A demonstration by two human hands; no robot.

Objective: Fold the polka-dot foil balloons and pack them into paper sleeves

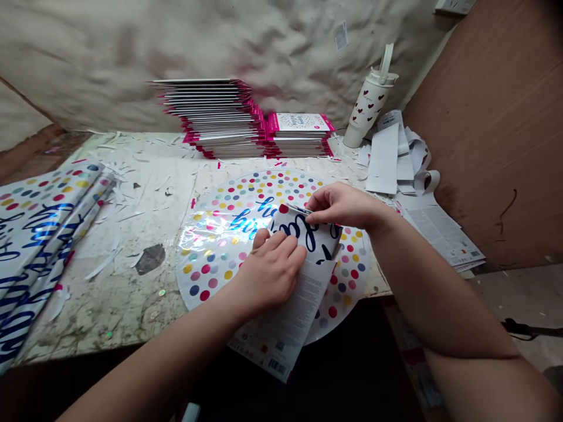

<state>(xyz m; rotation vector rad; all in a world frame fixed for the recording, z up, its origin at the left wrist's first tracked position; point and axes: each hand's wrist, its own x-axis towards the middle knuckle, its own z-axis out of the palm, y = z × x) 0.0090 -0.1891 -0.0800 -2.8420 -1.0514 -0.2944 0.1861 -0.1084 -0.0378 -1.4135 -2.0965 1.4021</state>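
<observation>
My left hand [278, 271] is closed round the upper left edge of a white printed paper sleeve [303, 305], which tilts over the table's front edge. Out of the sleeve's top sticks a folded balloon [305, 239] with dark blue script, its lower part hidden inside. My right hand [341, 205] pinches the folded balloon's upper edge between thumb and fingers. Beneath both hands lies a flat round balloon [215, 240] of shiny film, with coloured dots and blue lettering.
At the left lie several flat dotted balloons [39, 234]. A tall stack of pink-edged sleeves [215, 117] and a lower stack [301, 132] stand at the back. Right of them are a white tumbler [368, 108], paper strips [383, 158] and printed sleeves [444, 228]. Scraps litter the worn table [162, 170].
</observation>
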